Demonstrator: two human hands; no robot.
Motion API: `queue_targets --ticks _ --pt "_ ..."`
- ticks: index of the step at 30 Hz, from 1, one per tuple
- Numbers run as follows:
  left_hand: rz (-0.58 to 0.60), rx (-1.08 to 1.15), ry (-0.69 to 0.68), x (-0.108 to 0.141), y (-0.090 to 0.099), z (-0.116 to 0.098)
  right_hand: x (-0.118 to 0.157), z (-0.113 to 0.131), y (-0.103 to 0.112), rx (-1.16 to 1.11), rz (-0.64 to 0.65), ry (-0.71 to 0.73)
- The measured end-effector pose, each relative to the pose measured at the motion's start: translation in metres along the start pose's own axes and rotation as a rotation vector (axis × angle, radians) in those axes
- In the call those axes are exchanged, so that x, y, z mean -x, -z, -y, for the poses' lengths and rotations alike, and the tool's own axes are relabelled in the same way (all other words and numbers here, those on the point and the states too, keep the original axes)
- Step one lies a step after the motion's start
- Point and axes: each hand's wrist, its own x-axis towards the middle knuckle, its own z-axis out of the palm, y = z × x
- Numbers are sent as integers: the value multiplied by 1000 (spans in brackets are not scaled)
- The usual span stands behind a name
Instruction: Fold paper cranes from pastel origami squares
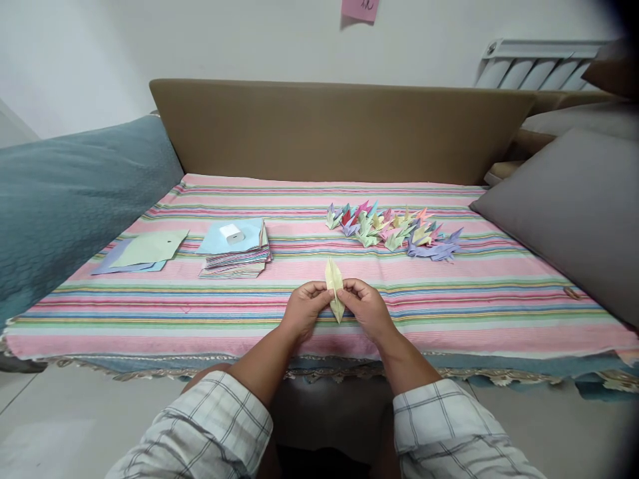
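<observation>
A pale yellow folded paper (pixel 333 274), long and pointed at both ends, is held upright between my two hands above the striped cloth. My left hand (pixel 305 307) pinches its left edge between thumb and fingers. On the opposite edge my right hand (pixel 367 307) grips it the same way, the thumb lying on the near face. Both thumbs are close together at the paper's middle. Beyond my hands, to the right, lies a group of several folded paper cranes (pixel 397 228) in many colours.
A stack of coloured paper squares (pixel 237 259) stands left of centre, with a white charger block (pixel 231 233) on top. Farther left lie loose sheets (pixel 150 249). A grey cushion (pixel 574 206) borders the right, a blue-covered armrest (pixel 84 193) the left, a brown backrest (pixel 339 130) the rear.
</observation>
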Motion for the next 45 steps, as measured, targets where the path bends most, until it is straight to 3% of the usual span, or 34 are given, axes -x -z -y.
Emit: queue_targets --ticks 12,20,26,30,35,38,45 --pt "-104 15 -29 2 -4 0 3 -1 -4 -57 46 -25" --pt "41 0 -8 3 2 -4 2 1 -6 -259 9 -137" --pt "18 29 -9 2 2 -4 4 5 -7 -319 54 -205" --pt "10 -14 -37 1 2 -3 3 3 -8 -318 64 -198" --pt "-58 -179 -213 1 5 -1 3 0 -10 -303 21 -155" --pt "-85 -255 -232 1 5 -2 3 -3 -12 -279 11 -118" --pt "0 -398 -240 5 3 -4 2 -7 -10 -191 5 -93"
